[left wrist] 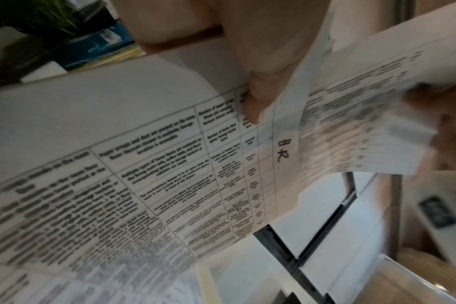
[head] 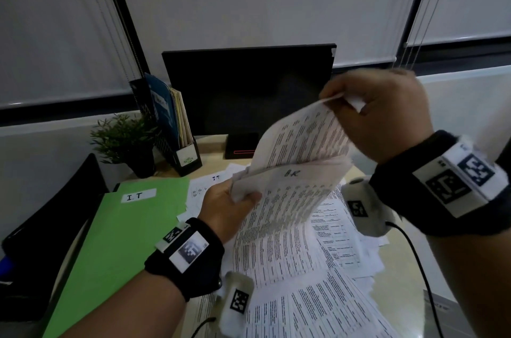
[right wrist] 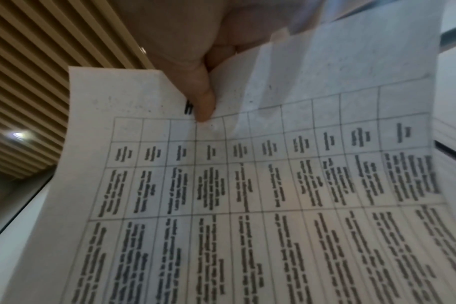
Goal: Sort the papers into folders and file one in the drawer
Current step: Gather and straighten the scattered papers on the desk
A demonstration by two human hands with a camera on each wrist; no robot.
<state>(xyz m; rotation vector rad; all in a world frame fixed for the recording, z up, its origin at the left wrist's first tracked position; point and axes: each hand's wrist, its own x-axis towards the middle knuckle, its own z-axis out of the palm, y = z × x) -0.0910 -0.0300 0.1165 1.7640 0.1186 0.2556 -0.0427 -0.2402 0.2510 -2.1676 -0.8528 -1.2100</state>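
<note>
I hold a stack of printed sheets (head: 276, 216) in my left hand (head: 226, 207), lifted above the worktop (head: 403, 290) in front of the monitor (head: 249, 89). The left thumb (left wrist: 258, 98) presses on the top sheet of the stack, just beside a handwritten "HR" mark (left wrist: 282, 150), with the fingers curled under the stack. My right hand (head: 387, 114) pinches the upper edge of one lifted sheet (head: 301, 138) between thumb (right wrist: 203, 98) and fingers, raised in front of the monitor's lower right corner; the sheet bows downward to where it meets the stack. The lifted sheet carries a printed table with small text that is too blurred to read. Left of the monitor's base, a green folder (head: 124, 232) lies flat on the worktop, with a white label reading "IT" (head: 138, 195). Between the folder and the held stack, a loose sheet marked "IT" (head: 210, 185) lies on the worktop. More printed sheets (head: 345, 241) lie spread on the worktop in front of the monitor, under the held stack. Left of the monitor stand a black file holder with folders (head: 177, 127) and a small potted plant (head: 130, 141).
</note>
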